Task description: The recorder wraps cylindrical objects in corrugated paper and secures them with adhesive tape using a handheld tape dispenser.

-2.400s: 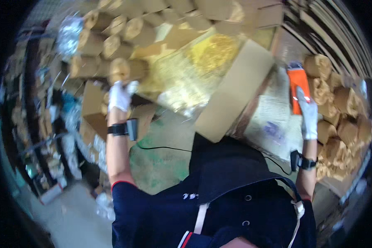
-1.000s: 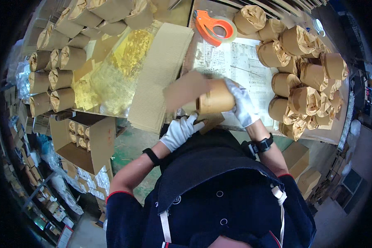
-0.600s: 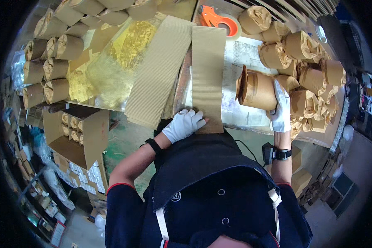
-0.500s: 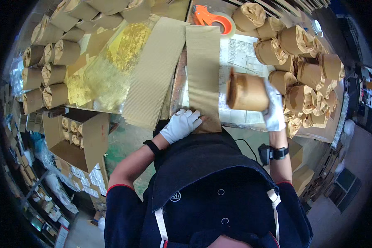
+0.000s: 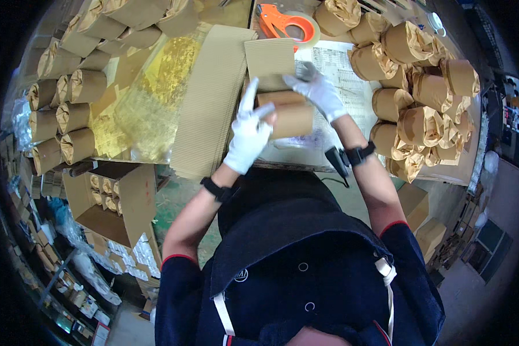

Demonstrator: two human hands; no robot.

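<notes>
A brown paper-wrapped cylinder (image 5: 294, 121) lies on its side between my hands, at the near part of a corrugated cardboard strip (image 5: 271, 57). I cannot tell whether the strip's near end is under it or folded round it. My left hand (image 5: 251, 130), in a white glove, is at its left end with index finger and thumb stretched out. Over the strip's right edge, by the cylinder's far right side, my gloved right hand (image 5: 320, 95) has its fingers apart. Neither hand grips anything.
A stack of long corrugated strips (image 5: 207, 104) lies to the left. An orange tape dispenser (image 5: 285, 26) sits at the far edge. Wrapped cylinders (image 5: 418, 92) are piled at right, more cylinders (image 5: 86, 86) at left. An open carton (image 5: 112, 202) stands below left.
My right hand has brought the cylinder left onto the strip and let go of it. My left hand has lifted off the strip's near end and moved up beside the cylinder.
</notes>
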